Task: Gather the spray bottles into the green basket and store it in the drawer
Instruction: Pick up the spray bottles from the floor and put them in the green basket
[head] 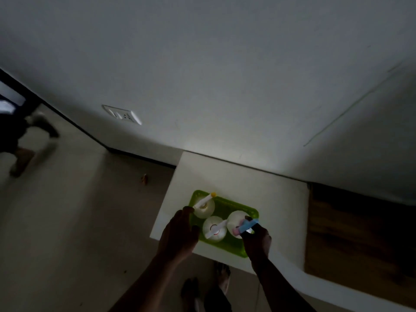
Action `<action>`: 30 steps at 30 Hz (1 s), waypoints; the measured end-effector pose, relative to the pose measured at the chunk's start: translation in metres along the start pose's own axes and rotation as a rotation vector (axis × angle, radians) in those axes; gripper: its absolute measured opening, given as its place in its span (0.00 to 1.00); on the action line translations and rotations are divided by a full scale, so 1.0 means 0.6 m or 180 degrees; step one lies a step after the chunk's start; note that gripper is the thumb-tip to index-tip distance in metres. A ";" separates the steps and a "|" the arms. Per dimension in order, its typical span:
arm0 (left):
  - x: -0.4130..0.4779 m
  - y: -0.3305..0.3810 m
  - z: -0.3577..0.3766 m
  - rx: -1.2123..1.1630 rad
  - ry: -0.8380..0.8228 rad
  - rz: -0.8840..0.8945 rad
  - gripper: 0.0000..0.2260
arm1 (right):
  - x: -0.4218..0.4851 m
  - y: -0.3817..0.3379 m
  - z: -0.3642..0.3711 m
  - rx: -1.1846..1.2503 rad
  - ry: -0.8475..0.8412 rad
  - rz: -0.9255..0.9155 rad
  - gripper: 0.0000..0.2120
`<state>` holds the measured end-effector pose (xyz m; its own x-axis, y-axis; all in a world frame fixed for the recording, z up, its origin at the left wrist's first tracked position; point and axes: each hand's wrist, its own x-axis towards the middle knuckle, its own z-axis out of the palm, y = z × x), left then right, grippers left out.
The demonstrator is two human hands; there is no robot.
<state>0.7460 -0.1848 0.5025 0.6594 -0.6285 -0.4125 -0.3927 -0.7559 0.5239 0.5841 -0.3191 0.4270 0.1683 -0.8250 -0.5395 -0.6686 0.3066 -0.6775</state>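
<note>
Both hands sit closest to me at the desk's (270,199) near edge. My left hand (180,230) lies spread against the left rim of the green basket (234,246); my right hand (256,238) is closed around the blue trigger of the right spray bottle (236,219). Three white spray bottles stand inside the basket. I can read no label in this dim light.

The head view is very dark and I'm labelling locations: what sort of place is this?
Probably a room in a home: plain wall with a switch plate, tiled floor, white cabinet top holding a green basket of spray bottles.
</note>
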 end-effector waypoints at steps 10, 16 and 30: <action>0.015 0.003 0.011 0.0020 0.0100 -0.0020 0.18 | 0.037 0.026 0.015 -0.0219 -0.0289 0.0056 0.17; 0.018 -0.001 0.011 0.0019 0.0136 0.0022 0.17 | 0.047 0.035 0.018 -0.0317 -0.0309 -0.0040 0.19; 0.014 0.012 -0.004 0.0067 0.0219 0.0287 0.18 | 0.049 0.047 0.002 -0.0317 -0.0069 -0.0035 0.23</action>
<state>0.7503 -0.1950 0.5044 0.6631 -0.6806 -0.3117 -0.4653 -0.7009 0.5406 0.5707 -0.3340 0.3917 0.1911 -0.8172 -0.5437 -0.7351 0.2479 -0.6310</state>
